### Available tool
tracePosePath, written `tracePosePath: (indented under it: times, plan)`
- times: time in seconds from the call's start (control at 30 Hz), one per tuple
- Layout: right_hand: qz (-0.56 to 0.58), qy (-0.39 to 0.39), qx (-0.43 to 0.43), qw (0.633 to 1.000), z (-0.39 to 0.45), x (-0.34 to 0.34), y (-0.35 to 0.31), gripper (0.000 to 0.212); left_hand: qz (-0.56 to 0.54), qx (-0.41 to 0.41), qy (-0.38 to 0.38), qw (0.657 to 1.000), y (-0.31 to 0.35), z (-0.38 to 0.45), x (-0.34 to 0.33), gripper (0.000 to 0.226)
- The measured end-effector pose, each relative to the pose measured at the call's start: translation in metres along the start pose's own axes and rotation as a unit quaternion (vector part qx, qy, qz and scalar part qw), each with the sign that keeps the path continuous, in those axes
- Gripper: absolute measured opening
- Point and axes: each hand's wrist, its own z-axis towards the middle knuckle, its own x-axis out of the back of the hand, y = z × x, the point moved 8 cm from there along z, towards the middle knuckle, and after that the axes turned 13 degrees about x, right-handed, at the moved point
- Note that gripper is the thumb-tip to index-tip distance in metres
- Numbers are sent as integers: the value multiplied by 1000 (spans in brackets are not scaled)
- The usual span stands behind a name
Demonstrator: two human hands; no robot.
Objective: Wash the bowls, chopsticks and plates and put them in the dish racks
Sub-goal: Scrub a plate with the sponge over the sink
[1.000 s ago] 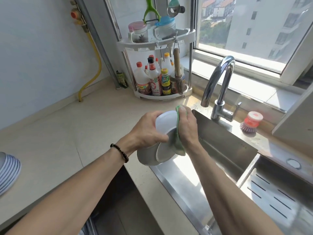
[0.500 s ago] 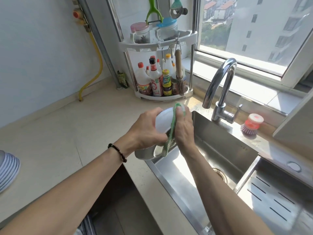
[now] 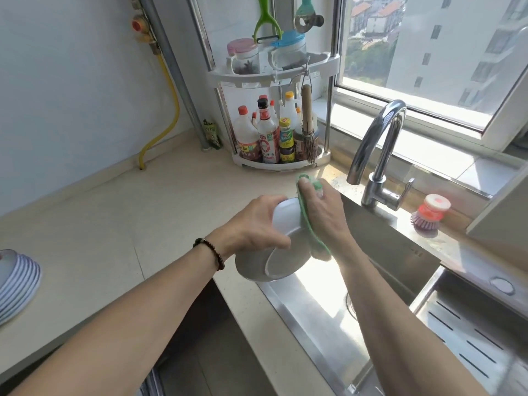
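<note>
A pale beige stone counter (image 3: pixel 120 224) runs along the wall and meets a stainless steel sink (image 3: pixel 323 315) under the window, with a slotted steel drainer tray (image 3: pixel 471 335) at the sink's right side. At the counter's back corner stands a white two-tier corner shelf (image 3: pixel 274 74) with sauce bottles on its lower tier and jars on the upper one. A curved chrome tap (image 3: pixel 380 144) rises from the sink's back edge, and a red-and-purple dish brush (image 3: pixel 431 214) sits on that ledge just to the tap's right. At the counter's left edge lies a stack of white plates with blue rims (image 3: pixel 17 284).

Over the sink's left rim, a stack of white round bowls (image 3: pixel 274 252) is held tilted on edge, its open side turned toward the sink. The left hand (image 3: pixel 254 224), with a dark bead bracelet (image 3: pixel 211 251) on the wrist, grips the bowls from behind, its fingers curled over the upper rim and thumb across the lower side. The right hand (image 3: pixel 320 212) presses a green dishcloth (image 3: pixel 311 238) flat against the inner bowl, fingers together and fairly straight, the cloth folded over the fingertips and hanging below the palm.
</note>
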Motion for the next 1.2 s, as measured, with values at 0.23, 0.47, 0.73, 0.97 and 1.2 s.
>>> tracePosePath:
  times: [0.23, 0.47, 0.73, 0.97, 1.2]
  plan:
    - [87, 78, -41, 992, -11, 11, 22, 23, -33, -28, 77, 996, 6, -8, 1, 56]
    - [87, 47, 24, 995, -17, -5, 8, 30, -36, -32, 114, 992, 5, -13, 7, 52]
    - [32, 38, 95, 994, -16, -20, -15, 28, -64, -18, 130, 989, 1, -14, 9, 46]
    - [261, 171, -192, 930, -21, 10, 60, 31, -122, -73, 73, 987, 10, -35, 17, 55]
    - [54, -25, -6, 998, 4, 4, -9, 34, -81, 36, -94, 992, 8, -12, 6, 50]
